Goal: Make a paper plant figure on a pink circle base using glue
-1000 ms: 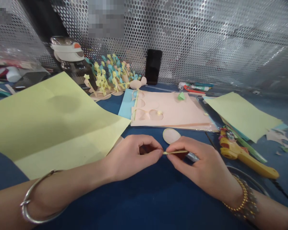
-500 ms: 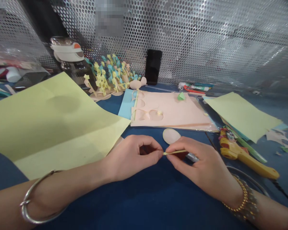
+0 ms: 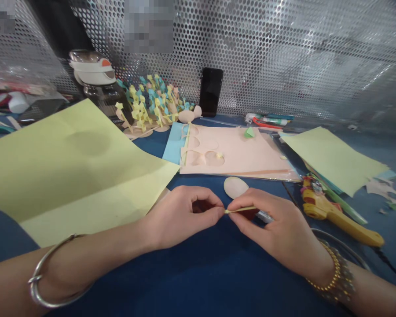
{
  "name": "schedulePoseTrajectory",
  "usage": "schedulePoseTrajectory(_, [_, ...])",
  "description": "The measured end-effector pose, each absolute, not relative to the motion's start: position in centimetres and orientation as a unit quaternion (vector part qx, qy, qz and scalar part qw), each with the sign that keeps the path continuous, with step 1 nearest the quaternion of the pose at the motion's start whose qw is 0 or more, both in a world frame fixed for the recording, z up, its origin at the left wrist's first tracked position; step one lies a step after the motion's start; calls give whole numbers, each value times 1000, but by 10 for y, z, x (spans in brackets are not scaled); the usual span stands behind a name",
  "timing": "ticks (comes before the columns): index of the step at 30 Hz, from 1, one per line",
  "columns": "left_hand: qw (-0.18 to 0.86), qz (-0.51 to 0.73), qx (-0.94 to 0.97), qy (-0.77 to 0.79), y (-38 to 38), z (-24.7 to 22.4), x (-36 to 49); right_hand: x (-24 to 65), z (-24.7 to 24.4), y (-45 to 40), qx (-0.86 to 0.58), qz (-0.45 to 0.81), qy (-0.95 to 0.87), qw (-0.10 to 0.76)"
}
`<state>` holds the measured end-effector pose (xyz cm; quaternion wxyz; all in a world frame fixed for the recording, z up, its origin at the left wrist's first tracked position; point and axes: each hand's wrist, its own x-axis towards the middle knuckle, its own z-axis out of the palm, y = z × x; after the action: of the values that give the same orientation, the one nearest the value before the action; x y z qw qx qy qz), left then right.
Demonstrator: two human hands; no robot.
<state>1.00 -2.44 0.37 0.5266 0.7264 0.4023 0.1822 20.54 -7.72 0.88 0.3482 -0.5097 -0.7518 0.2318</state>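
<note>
A thin yellow paper strip (image 3: 241,210) runs between my hands. My right hand (image 3: 277,224) pinches it between thumb and fingers, and my left hand (image 3: 181,215) pinches its left end at the fingertips. A small silver-tipped object (image 3: 264,216) pokes out under my right hand, partly hidden. Just above the strip lies a pale oval paper cutout (image 3: 235,187) on the blue mat (image 3: 198,281). Beyond it rests a pink paper sheet (image 3: 237,152) with circular shapes and yellow strips at its left side. A large yellow-green sheet (image 3: 69,171) lies beside my left hand.
A yellow glue gun (image 3: 336,215) lies right of my right hand, near a yellow-green sheet (image 3: 333,158) and paper scraps. Behind stand a cluster of folded paper pieces (image 3: 152,105), a black phone (image 3: 211,92), pens (image 3: 267,119), and a perforated metal wall (image 3: 284,53).
</note>
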Motion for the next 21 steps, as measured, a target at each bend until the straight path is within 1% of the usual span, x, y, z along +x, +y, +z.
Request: schedulePoseTrajectory(21, [509, 180, 739, 402, -24, 4, 9, 206, 9, -78, -515, 241, -748, 344])
